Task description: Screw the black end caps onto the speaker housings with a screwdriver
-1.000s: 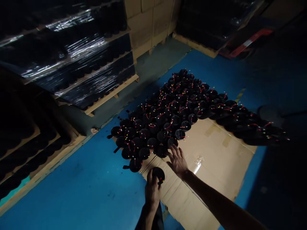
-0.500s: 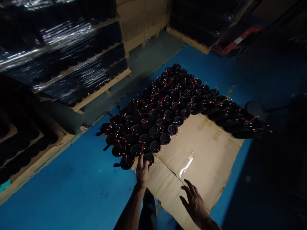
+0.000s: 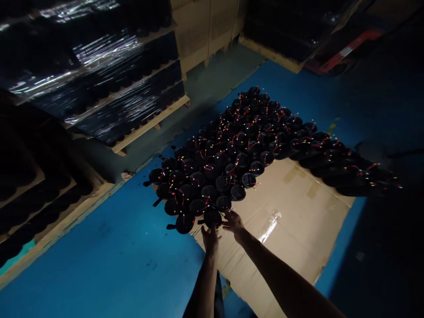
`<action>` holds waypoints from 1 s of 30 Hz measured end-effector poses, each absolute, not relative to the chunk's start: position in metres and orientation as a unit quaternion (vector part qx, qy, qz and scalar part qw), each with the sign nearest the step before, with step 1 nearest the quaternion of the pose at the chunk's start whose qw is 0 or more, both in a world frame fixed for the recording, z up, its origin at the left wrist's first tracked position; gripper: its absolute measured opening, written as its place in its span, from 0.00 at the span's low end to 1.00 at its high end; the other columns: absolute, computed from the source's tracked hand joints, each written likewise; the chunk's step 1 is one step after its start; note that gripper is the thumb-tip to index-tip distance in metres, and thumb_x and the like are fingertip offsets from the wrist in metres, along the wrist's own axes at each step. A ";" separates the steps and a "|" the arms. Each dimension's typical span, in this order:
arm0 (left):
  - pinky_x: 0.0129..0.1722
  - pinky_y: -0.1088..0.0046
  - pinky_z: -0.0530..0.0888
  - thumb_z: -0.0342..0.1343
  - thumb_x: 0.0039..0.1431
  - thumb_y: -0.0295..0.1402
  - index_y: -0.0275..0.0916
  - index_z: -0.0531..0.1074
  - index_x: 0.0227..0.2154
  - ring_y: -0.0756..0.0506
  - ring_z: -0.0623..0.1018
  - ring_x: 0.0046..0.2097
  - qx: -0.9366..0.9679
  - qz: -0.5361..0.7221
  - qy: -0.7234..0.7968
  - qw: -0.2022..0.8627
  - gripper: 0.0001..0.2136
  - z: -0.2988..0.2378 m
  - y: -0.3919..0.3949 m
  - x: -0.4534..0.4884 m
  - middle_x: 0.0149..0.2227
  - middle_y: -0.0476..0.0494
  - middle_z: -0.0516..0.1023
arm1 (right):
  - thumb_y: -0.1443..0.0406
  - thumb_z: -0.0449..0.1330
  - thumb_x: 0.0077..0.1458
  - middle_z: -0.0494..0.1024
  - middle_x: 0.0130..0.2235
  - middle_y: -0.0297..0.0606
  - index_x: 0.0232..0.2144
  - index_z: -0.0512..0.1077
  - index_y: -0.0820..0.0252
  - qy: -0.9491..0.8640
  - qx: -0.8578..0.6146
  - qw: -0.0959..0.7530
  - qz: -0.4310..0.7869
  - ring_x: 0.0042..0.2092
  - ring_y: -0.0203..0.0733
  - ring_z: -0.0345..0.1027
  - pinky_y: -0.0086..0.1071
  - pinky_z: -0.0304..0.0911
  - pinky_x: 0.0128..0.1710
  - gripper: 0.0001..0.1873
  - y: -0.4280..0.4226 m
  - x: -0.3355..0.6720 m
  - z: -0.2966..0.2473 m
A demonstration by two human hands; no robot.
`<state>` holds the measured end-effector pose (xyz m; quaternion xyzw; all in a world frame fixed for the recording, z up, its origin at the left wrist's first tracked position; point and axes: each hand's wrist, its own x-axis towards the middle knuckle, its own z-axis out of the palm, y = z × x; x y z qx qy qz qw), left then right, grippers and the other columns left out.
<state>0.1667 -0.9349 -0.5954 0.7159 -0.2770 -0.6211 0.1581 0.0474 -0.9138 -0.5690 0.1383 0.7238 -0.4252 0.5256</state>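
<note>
A black cylinder point(image 3: 212, 217) with a dark round top and a short tab on its left stands at the near corner of a tightly packed group of similar black cylinders point(image 3: 209, 192). Thin red wires with small white and yellow ends lie on their tops. My left hand point(image 3: 211, 238) is at the near side of the corner cylinder, fingers apart, its fingertips at the rim. From the right, my right hand point(image 3: 234, 222) reaches to the same cylinder, with spread fingers close to its side. Whether either hand presses on it, I cannot tell.
Flattened cardboard point(image 3: 281, 221) lies under the cylinders on a blue floor point(image 3: 126, 247). Plastic-wrapped stacks point(image 3: 139, 97) on wooden pallets stand at the left. A red pallet jack point(image 3: 347, 51) is at the back right. More cylinders point(image 3: 351, 176) lean in a row at the right.
My right hand has moved from above the cardboard up and left to the corner cylinder. My left hand has slid from its top to its near side. The cylinder's tab now shows.
</note>
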 end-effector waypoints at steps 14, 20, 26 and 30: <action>0.43 0.61 0.80 0.58 0.66 0.37 0.38 0.69 0.55 0.44 0.79 0.46 0.669 -0.724 -0.076 0.149 0.18 -0.589 -0.954 0.157 0.51 0.40 0.76 | 0.57 0.61 0.65 0.77 0.39 0.36 0.41 0.73 0.63 0.704 0.173 0.507 -0.466 0.35 0.37 0.72 0.34 0.71 0.35 0.13 -0.921 0.046 -0.571; 0.46 0.58 0.80 0.57 0.66 0.36 0.39 0.65 0.60 0.42 0.80 0.47 0.624 -0.763 -0.074 0.151 0.21 -0.578 -0.958 0.171 0.54 0.38 0.76 | 0.48 0.67 0.52 0.79 0.46 0.42 0.39 0.74 0.56 0.696 0.154 0.511 -0.481 0.44 0.45 0.73 0.36 0.70 0.37 0.21 -0.911 0.047 -0.564; 0.50 0.56 0.79 0.61 0.60 0.33 0.48 0.62 0.60 0.41 0.82 0.50 0.602 -0.778 -0.094 0.154 0.26 -0.566 -0.951 0.179 0.57 0.38 0.77 | 0.43 0.68 0.40 0.78 0.45 0.46 0.43 0.70 0.54 0.746 0.149 0.495 -0.420 0.43 0.51 0.74 0.38 0.69 0.32 0.32 -0.864 0.077 -0.561; 0.49 0.58 0.80 0.60 0.60 0.31 0.48 0.62 0.59 0.41 0.83 0.49 0.628 -0.760 -0.113 0.123 0.25 -0.554 -0.942 0.205 0.59 0.38 0.75 | 0.45 0.66 0.32 0.77 0.29 0.38 0.34 0.70 0.52 0.790 0.143 0.472 -0.365 0.28 0.48 0.71 0.33 0.60 0.21 0.28 -0.794 0.101 -0.541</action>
